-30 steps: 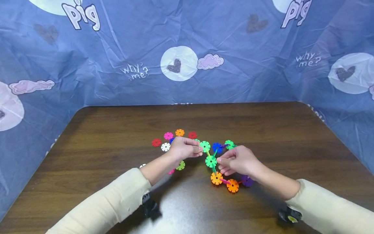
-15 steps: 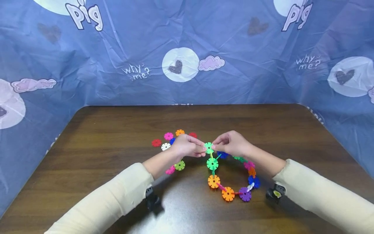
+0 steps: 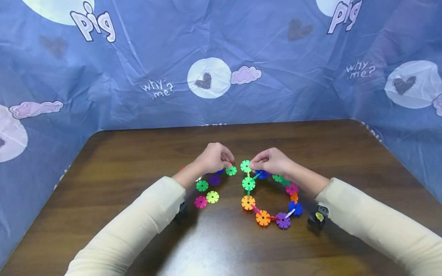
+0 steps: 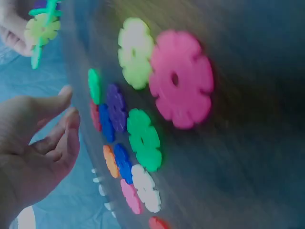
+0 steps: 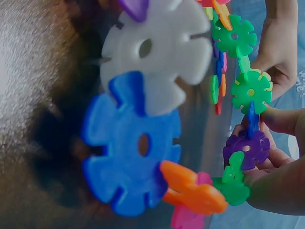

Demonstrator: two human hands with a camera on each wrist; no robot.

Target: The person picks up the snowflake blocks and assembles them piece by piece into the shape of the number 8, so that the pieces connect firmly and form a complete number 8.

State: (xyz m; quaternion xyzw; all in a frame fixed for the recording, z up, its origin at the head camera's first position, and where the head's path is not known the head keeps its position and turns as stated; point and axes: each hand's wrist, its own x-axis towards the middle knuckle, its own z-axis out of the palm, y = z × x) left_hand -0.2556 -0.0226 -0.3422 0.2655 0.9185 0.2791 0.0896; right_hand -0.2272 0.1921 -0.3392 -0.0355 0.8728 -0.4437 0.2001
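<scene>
In the head view, my right hand (image 3: 271,161) pinches the edge of a green disc (image 3: 246,166) at the top of a chain of slotted plastic discs. The chain bends into a ring below it, with an orange disc (image 3: 248,202) and a purple disc (image 3: 283,220) along its near side. My left hand (image 3: 215,158) hovers at the loose discs, closest to a loose green disc (image 3: 231,170). In the left wrist view, its thumb and fingers (image 4: 71,119) stand slightly apart with nothing visible between them.
Loose discs lie on the brown table (image 3: 138,153) around the left hand, among them a pink disc (image 3: 201,202), a yellow-green disc (image 3: 212,197) and a purple disc (image 3: 215,179). A patterned blue cloth (image 3: 214,38) hangs behind the table.
My right hand has moved up and left from beside the ring to the top green disc. My left hand has let go of that disc and moved left and back over the loose discs.
</scene>
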